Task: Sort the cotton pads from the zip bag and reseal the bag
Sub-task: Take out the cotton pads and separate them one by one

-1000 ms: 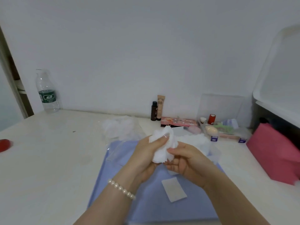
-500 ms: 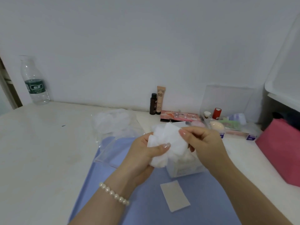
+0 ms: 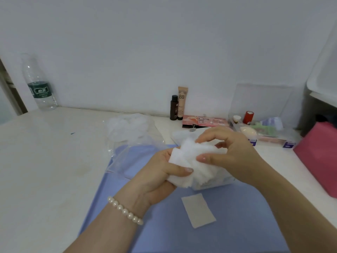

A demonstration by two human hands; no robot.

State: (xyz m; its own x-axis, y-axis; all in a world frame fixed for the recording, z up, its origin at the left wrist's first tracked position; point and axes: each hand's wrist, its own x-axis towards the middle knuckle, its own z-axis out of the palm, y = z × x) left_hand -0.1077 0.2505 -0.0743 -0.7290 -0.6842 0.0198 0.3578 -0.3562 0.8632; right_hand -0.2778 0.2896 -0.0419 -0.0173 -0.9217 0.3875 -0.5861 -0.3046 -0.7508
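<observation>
The right hand (image 3: 235, 154) has come back from below the bundle and now pinches the top of the cotton pads (image 3: 193, 161), which the left hand (image 3: 160, 172) grips above the blue mat (image 3: 237, 216); sorting seems mid-way. The zip bag (image 3: 135, 143) lies open on the desk (image 3: 45, 170).

Soft, matt white cotton pads (image 3: 189, 161) with fibrous edges. A crinkled, glossy clear plastic zip bag (image 3: 135, 136). A smooth matt blue mat (image 3: 164, 225) on a pale, faintly shiny bench (image 3: 45, 161). Glossy pearl bracelet (image 3: 125, 210). Clear plastic water bottle (image 3: 39, 84).
</observation>
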